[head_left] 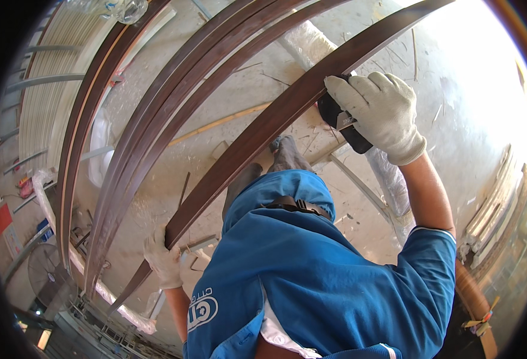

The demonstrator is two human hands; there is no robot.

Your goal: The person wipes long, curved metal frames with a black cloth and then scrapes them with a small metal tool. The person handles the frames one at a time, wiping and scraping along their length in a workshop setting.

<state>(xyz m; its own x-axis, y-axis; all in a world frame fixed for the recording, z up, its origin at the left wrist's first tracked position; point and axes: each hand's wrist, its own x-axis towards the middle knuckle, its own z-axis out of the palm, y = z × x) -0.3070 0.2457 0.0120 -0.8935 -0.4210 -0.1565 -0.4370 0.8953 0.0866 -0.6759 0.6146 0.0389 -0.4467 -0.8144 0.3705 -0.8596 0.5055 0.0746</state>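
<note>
A long, dark reddish-brown profile strip (257, 134) runs diagonally in front of me, from lower left to upper right. My left hand (162, 257), in a whitish work glove, is wrapped round it near its lower stretch. My right hand (376, 113), gloved the same way, grips a black hand-held object (330, 110) with a pale label. That object lies against or close beside the strip's right edge; its exact kind is partly hidden by the glove. The thumb and fingertips of this hand reach to the strip's edge.
Several more brown strips (150, 113) lie parallel to the left. Beyond them is a stack of pale strips (51, 119). Plastic-wrapped supports (389, 179) stand under the work. A fan (51, 272) is at lower left, and wood lengths (494, 203) lie at right. Scraps litter the floor.
</note>
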